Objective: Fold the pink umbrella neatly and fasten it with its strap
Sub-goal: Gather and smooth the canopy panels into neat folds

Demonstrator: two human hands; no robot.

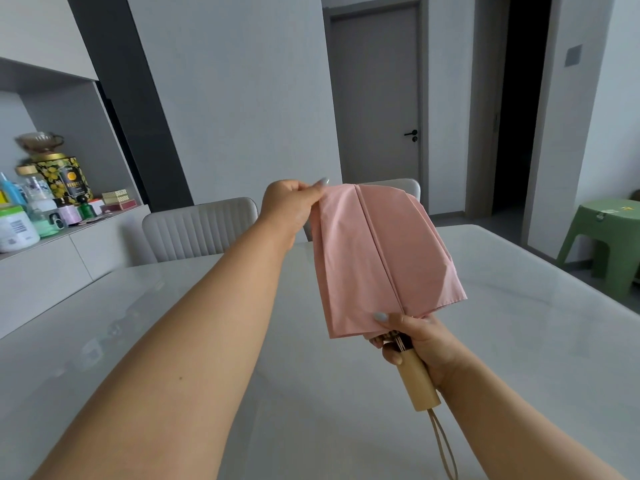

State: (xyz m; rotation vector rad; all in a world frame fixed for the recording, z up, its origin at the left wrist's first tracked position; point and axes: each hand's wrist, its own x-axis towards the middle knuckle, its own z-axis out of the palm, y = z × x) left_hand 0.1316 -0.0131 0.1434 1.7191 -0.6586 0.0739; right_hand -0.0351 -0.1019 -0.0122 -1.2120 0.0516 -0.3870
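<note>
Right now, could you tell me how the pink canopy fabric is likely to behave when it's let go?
The pink canopy is probably floppy: it hangs in soft panels between the left hand and right hand. It looks thin and light, and would likely sag once released.

Stretching across the foreground: a pale glossy table [519, 341]. Standing behind its far edge: two grey padded chairs, one [197, 230] at left, another [412, 188] mostly hidden. Crowding the sideboard [52, 268] on the left: bottles, a white tub [15, 232], small boxes [116, 199] and a yellow-patterned tin [64, 174] bearing a glass bowl [40, 140]. Sitting closed in the back wall: a grey door [377, 98] with a black handle. Waiting at far right: a green plastic stool [606, 237].
</note>
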